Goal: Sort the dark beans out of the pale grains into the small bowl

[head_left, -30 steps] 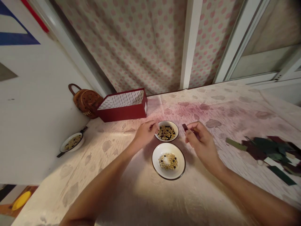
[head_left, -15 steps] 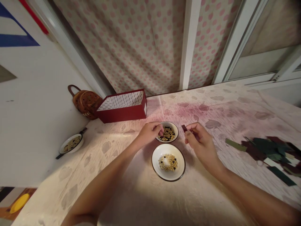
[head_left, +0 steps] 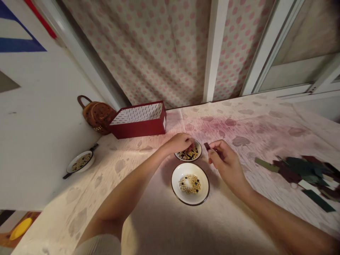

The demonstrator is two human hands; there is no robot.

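Observation:
My left hand (head_left: 181, 142) hangs over the far white bowl (head_left: 199, 156), its fingers bent together and tips down among the mixed yellow and black beans (head_left: 189, 153). What those fingertips hold, if anything, is hidden. To the right of that bowl, my right hand (head_left: 222, 156) pinches a small dark red strip (head_left: 207, 146) between thumb and fingers, apart from the bowl. Nearer to me stands a second white bowl (head_left: 177, 193) with a dark rim. It holds mostly pale yellow beans (head_left: 190, 185) and a few black ones.
A pile of dark green, maroon and white strips (head_left: 302, 170) lies at the right. At the left stands a small handled dish (head_left: 90, 165) with beans in it. An open red box (head_left: 139, 129) and a brown bag (head_left: 98, 115) are at the back left.
My left hand has shifted right and slightly away from me, further over the far bowl. My right hand with the strip has hardly moved.

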